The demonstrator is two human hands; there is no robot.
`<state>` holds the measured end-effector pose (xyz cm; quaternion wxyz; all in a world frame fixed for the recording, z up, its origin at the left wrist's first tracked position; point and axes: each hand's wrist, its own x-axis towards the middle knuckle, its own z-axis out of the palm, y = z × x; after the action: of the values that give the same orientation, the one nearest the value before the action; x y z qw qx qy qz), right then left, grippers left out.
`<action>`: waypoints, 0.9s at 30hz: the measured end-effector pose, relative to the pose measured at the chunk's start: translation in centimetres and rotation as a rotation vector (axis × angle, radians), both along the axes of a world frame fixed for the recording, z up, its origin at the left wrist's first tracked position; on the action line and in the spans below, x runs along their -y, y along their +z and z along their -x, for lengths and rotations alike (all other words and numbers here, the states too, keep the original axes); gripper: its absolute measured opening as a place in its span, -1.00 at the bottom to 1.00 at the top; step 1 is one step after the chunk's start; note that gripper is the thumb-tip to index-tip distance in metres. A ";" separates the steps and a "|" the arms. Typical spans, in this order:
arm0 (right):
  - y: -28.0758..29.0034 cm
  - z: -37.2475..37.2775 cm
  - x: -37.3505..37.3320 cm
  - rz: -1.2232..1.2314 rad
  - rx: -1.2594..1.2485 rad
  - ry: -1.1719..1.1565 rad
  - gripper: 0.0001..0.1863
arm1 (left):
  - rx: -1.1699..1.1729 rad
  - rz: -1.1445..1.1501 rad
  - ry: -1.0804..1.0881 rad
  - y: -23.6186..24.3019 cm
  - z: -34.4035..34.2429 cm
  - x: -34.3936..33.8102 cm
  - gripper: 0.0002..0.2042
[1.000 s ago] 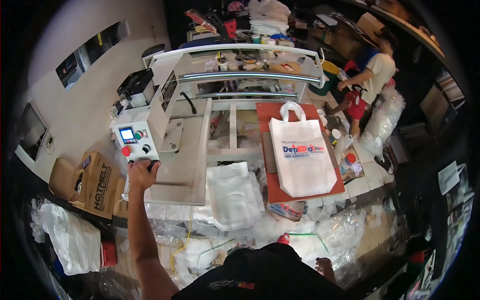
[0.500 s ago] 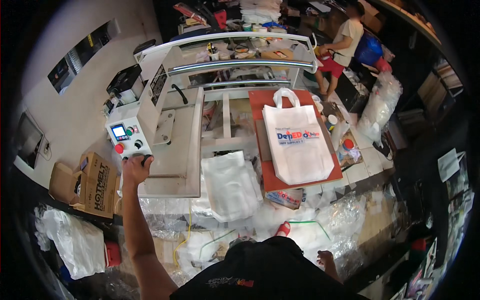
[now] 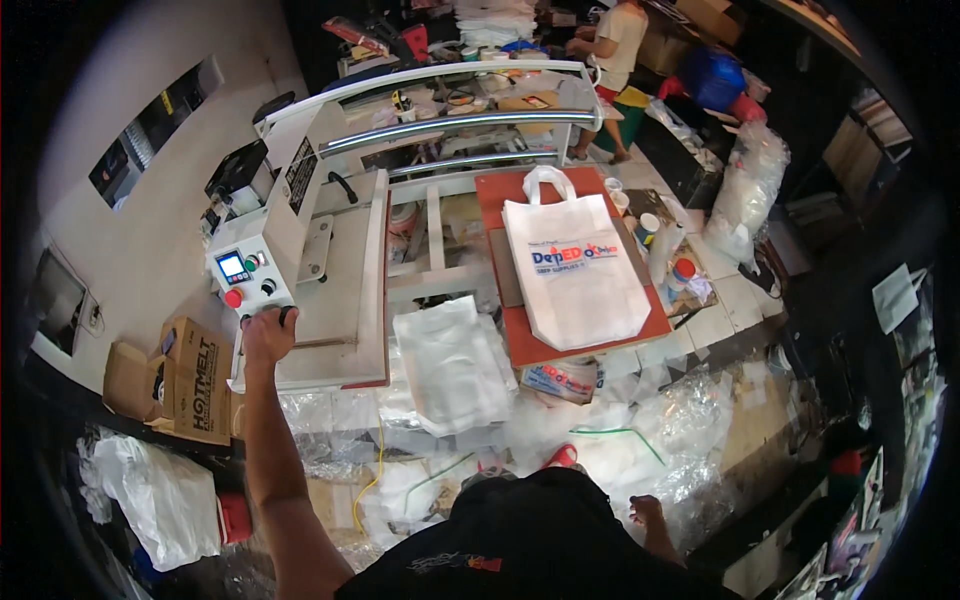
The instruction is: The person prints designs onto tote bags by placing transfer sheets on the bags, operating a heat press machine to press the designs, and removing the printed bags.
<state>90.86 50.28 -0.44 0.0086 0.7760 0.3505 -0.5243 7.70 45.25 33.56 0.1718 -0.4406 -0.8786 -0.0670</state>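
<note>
At the left, my left hand (image 3: 268, 334) is closed around the black handle (image 3: 287, 318) at the front of a white heat press (image 3: 345, 270). Just above that hand is its control box (image 3: 250, 268), with a small lit screen, a red button and dark knobs. My right hand (image 3: 646, 511) hangs low beside my body, its fingers curled in and nothing visible in them. A white tote bag (image 3: 580, 305) with a blue and red print lies flat on a reddish-brown board (image 3: 490, 205), right of the press. Neither hand touches the bag.
White bags (image 3: 452, 365) are stacked below the press frame. Clear plastic sheeting (image 3: 690, 440) and a yellow cord (image 3: 380, 450) cover parts of the floor. A cardboard box (image 3: 195, 385) stands at the left. Another person (image 3: 615, 45) stands at the back right.
The view has shifted slightly, so the press and bag sit further left. My left hand stays on the handle; the right still hangs low. The person at the back has turned or stepped away.
</note>
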 end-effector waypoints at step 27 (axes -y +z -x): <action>33.9 45.8 -19.9 -1.690 -0.280 1.301 -0.57 | 0.420 -0.314 -0.391 -13.6 -22.2 8.2 -0.69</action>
<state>45.10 70.20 33.48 -0.2935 0.1280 0.9430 -0.0912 29.94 37.04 19.97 0.0365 -0.5456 -0.7725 -0.3229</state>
